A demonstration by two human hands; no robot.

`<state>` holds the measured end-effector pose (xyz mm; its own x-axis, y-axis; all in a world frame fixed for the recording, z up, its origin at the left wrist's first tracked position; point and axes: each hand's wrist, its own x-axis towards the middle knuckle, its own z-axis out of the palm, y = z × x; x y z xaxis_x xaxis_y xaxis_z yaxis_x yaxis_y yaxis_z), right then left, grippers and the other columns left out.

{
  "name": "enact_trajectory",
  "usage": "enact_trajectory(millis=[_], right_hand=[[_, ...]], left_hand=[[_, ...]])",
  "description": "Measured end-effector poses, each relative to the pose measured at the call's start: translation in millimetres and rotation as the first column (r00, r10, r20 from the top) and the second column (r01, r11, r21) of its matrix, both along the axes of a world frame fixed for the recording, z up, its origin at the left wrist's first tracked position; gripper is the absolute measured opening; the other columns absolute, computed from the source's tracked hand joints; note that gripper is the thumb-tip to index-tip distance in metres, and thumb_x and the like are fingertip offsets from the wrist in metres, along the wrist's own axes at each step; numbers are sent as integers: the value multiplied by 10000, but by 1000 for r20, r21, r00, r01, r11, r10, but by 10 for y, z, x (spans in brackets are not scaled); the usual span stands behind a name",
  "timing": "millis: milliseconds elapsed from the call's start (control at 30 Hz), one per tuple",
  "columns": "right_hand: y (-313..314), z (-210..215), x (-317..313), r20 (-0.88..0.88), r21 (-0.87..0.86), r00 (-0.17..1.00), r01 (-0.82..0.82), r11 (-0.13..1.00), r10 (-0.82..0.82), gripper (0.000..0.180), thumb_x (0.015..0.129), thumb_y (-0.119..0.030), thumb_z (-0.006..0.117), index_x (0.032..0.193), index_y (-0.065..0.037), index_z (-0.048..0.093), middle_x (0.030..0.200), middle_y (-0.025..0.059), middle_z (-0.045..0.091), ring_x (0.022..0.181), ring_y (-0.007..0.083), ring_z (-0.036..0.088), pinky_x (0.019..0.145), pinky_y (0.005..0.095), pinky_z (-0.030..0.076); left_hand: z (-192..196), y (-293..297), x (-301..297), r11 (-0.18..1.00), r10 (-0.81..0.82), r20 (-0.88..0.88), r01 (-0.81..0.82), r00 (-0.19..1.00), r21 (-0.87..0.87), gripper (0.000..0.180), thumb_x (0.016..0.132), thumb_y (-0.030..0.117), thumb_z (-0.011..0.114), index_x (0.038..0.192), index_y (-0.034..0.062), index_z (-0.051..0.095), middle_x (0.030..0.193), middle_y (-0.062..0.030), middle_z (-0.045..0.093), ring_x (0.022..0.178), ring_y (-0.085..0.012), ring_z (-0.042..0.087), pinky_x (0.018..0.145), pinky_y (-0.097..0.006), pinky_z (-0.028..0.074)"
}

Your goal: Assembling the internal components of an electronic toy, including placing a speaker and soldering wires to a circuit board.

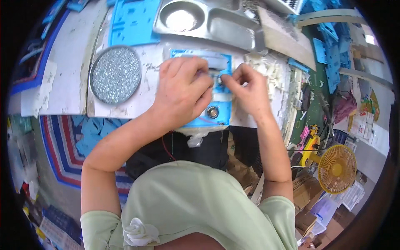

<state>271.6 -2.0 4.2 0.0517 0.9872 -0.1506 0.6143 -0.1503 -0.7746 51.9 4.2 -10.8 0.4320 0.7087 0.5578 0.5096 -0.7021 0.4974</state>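
Observation:
A blue plastic housing (225, 116) lies on the white worktop in front of me, partly covered by my hands. My left hand (183, 89) is over its left side, fingers curled together; what they hold is hidden. From the right, my right hand (252, 89) reaches in with thumb and forefinger pinched on a small silvery part (220, 80) at the housing's middle. Closer to me, a round metal piece (212, 111) sits in the housing. A grey strip (216, 62) shows beyond my fingers. Thin red and green wires (171, 146) hang below the worktop's near edge.
Left of the housing stands a round dish (92, 77) full of small shiny metal pieces. A compartmented metal tray (212, 31) and another blue plastic panel (133, 23) lie beyond. Small white parts (273, 75) are heaped at right. A yellow fan (336, 168) stands lower right.

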Motion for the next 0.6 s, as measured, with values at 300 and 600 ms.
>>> enact_trajectory(millis=[300,600], right_hand=[[145,369,239,14,54,995,-104,993,103,266,875,-272,756,861,-17,685,765,119,689,711,245,664,669,371,524],[2138,304,4489,931,-105,349,-14,994,103,351,867,-263,658,1094,-8,737,987,199,731,914,364,680,823,472,533]], left_hand=[[129,-8,121,1000,14,-276,-18,961,-12,358,764,201,744,1116,135,738,1407,-125,547,1272,-366,464,1101,-551,285],[141,26,129,995,-38,-290,9,956,-104,380,759,218,753,1126,125,732,1446,-145,527,1296,-383,459,1132,-609,245]])
